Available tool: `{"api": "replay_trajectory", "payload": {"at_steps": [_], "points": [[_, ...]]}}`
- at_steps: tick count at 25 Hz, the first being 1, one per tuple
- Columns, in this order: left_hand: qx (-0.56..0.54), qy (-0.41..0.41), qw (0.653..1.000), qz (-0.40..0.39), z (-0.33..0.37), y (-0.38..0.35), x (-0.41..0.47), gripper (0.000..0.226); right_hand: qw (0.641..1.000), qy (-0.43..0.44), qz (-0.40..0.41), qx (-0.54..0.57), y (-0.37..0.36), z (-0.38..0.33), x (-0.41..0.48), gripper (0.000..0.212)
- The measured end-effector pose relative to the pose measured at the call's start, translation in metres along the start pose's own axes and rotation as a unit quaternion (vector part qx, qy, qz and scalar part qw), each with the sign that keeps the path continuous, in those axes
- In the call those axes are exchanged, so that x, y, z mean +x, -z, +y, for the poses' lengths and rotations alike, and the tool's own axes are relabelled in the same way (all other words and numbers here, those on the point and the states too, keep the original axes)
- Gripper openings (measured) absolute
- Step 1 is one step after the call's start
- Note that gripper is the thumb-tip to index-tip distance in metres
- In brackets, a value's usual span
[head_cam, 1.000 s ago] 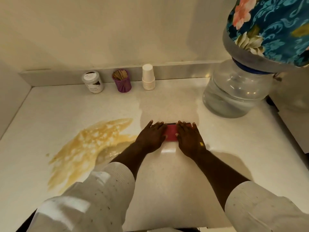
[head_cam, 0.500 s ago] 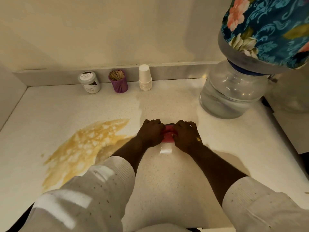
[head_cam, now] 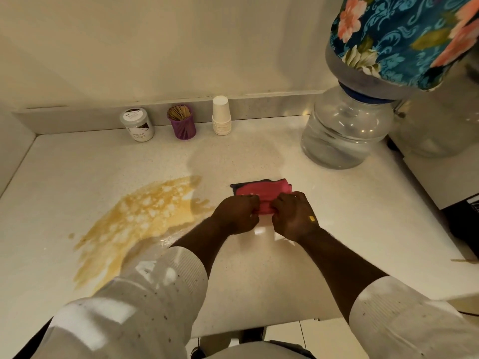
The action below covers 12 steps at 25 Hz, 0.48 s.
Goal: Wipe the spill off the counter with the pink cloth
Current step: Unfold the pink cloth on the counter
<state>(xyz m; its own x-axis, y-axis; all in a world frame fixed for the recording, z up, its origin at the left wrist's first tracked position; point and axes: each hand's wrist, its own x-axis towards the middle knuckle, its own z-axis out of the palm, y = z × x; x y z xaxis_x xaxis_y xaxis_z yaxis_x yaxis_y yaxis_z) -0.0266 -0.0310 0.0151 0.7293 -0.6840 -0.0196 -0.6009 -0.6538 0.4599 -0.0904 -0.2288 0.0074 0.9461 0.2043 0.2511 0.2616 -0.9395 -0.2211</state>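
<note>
The pink cloth [head_cam: 261,192] lies folded on the white counter [head_cam: 259,268] near the middle, with a dark edge showing at its far left corner. My left hand [head_cam: 237,213] and my right hand [head_cam: 293,215] both pinch its near edge, knuckles facing each other. A wide yellow-brown spill [head_cam: 134,224] spreads over the counter to the left of the cloth, partly under my left sleeve. The cloth is apart from the spill.
Along the back wall stand a white-lidded jar [head_cam: 136,124], a purple holder of toothpicks [head_cam: 182,124] and a stack of white paper cups [head_cam: 221,115]. A large water bottle [head_cam: 344,130] under a floral cover [head_cam: 407,40] stands at the right. A dark appliance [head_cam: 464,218] sits at the right edge.
My hands lay flat on the cloth, then curled and pulled back toward me; they now grip its near edge, so more of the pink cloth shows beyond them.
</note>
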Motion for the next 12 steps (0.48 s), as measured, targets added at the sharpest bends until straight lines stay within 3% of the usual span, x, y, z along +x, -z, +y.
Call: {"api": "replay_trajectory", "payload": {"at_steps": [6, 10, 12], "points": [[0.003, -0.026, 0.998, -0.063, -0.001, -0.013, -0.032, 0.026, 0.992, -0.061, -0.108, -0.019, -0.008, -0.026, -0.024, 0.022], [0.039, -0.034, 0.999, -0.012, -0.011, -0.016, -0.033, 0.036, 0.993, -0.1, -0.069, 0.006, -0.017, -0.027, -0.024, 0.026], [0.066, -0.011, 0.998, -0.004, -0.018, -0.015, -0.025, 0.042, 0.989, -0.126, -0.077, 0.013, -0.024, -0.023, -0.015, 0.04]]}}
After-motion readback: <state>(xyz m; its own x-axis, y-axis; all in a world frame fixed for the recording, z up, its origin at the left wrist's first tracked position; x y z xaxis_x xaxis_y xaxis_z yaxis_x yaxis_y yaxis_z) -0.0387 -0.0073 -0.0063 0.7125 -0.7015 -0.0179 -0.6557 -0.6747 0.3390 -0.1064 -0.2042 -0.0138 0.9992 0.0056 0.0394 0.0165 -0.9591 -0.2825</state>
